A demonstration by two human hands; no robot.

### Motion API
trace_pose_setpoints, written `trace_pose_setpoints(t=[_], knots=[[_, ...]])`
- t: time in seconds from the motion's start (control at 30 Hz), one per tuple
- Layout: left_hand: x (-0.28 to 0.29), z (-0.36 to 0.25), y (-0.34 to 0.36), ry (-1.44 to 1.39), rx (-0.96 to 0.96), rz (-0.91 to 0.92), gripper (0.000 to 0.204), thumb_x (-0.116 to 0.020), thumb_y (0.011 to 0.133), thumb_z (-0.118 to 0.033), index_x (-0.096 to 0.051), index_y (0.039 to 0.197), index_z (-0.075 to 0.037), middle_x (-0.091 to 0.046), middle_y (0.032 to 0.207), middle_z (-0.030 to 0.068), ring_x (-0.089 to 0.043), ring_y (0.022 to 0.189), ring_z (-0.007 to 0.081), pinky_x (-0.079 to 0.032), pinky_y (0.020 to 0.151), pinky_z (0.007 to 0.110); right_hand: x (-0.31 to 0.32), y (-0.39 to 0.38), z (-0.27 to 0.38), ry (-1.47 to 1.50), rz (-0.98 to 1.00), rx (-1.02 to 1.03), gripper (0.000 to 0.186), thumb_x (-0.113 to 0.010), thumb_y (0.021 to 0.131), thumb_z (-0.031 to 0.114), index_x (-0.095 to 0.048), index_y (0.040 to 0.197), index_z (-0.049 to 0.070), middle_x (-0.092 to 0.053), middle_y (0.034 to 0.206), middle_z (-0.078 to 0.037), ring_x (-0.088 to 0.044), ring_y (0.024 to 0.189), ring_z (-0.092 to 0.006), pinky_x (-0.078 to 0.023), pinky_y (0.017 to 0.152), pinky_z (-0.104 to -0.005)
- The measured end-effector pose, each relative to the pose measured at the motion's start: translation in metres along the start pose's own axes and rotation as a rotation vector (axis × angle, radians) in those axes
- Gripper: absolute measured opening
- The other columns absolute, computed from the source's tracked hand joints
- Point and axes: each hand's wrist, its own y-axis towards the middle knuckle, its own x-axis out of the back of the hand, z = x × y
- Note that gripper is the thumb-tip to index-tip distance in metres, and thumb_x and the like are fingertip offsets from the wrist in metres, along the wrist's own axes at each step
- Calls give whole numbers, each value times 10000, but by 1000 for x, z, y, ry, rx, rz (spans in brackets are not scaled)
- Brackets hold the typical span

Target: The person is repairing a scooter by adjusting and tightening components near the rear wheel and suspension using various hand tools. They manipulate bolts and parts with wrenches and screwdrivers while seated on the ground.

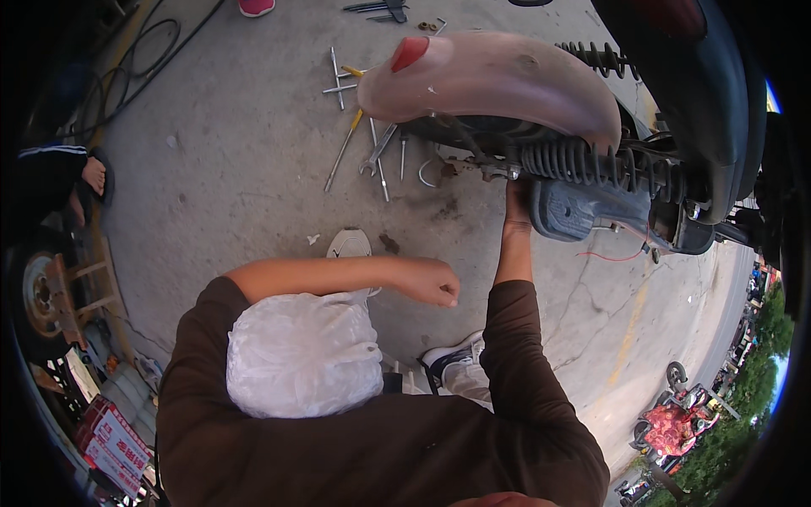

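Note:
My left hand [432, 283] is curled into a loose fist over the concrete floor; anything inside it is hidden. My right hand [517, 203] reaches up beneath the motorbike's rear shock absorber [574, 167], beside a dark grey ribbed part [562, 211]; its fingers are hidden. A faded pinkish mudguard [481, 72] with a red reflector lies above, with a thin red wire [612, 258] hanging lower right. A wrench [376, 152], screwdrivers and T-handled tools [338, 84] lie on the floor left of the bike. A crumpled white plastic bag [304, 355] is at my lap.
Another person's bare foot [93, 176] and dark trouser leg are at the left, near a wheel [42, 296] and wooden frame. Hoses [139, 68] lie upper left. A pink shoe [256, 7] shows at the top. A red-covered scooter [672, 427] stands lower right.

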Motion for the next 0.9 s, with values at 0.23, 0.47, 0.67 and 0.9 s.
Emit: trace_pose_setpoints(t=[0.23, 0.47, 0.67, 0.9], knots=[[-4, 1, 5, 23, -36, 30, 242, -576, 852, -239, -629, 902, -8, -652, 838, 102, -609, 773, 199, -468, 709, 330, 59, 14, 14, 124, 202, 8, 473, -392, 945, 222, -349, 1352, -15, -300, 1449, -135, -275, 1327, -285, -179, 1112, -463], [-3, 8, 5, 50, -72, 33, 243, -587, 843, -241, -631, 894, -7, -653, 840, 119, -621, 786, 233, -470, 714, 345, 43, 10, 2, 196, 101, -43, 440, -408, 939, 182, -385, 1320, -36, -345, 1426, -145, -304, 1310, -289, -202, 1102, -462], [-2, 6, 1, 65, -44, 21, 247, -579, 845, -246, -624, 879, -5, -647, 829, 114, -611, 772, 233, -461, 697, 349, 47, 11, 18, -280, -19, 60, 433, -419, 935, 217, -420, 1302, -14, -391, 1399, -126, -347, 1286, -276, -248, 1082, -446], [-2, 7, 0, 53, -58, -1, 246, -570, 850, -251, -619, 870, -11, -627, 788, 106, -587, 728, 227, -443, 663, 353, -6, 2, 2, -205, -117, 48, 454, -436, 931, 275, -439, 1301, 10, -437, 1366, -117, -412, 1247, -277, -308, 1060, -441]])
